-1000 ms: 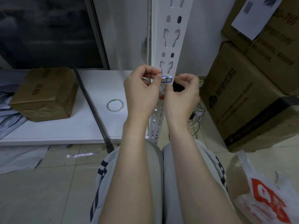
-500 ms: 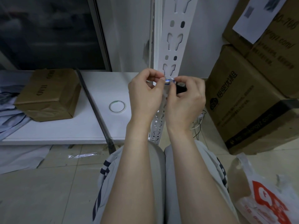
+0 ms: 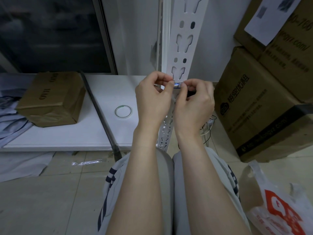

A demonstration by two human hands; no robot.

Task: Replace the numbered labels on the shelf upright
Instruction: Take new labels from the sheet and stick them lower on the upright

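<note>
A white perforated shelf upright runs down the middle of the view. A small white label with a blue border lies against its face, just below a keyhole slot. My left hand pinches the label's left end between thumb and forefinger. My right hand pinches its right end, and a dark object shows under those fingers. Most of the label is hidden by my fingertips, so no number can be read.
A white shelf board carries a brown box, a tape roll and a dark rod. Stacked cardboard boxes stand at right, a red-printed plastic bag at lower right. Cables lie behind the upright.
Both hands have closed in on each other over the label, so less of it shows than one second ago. The view has shifted slightly.
</note>
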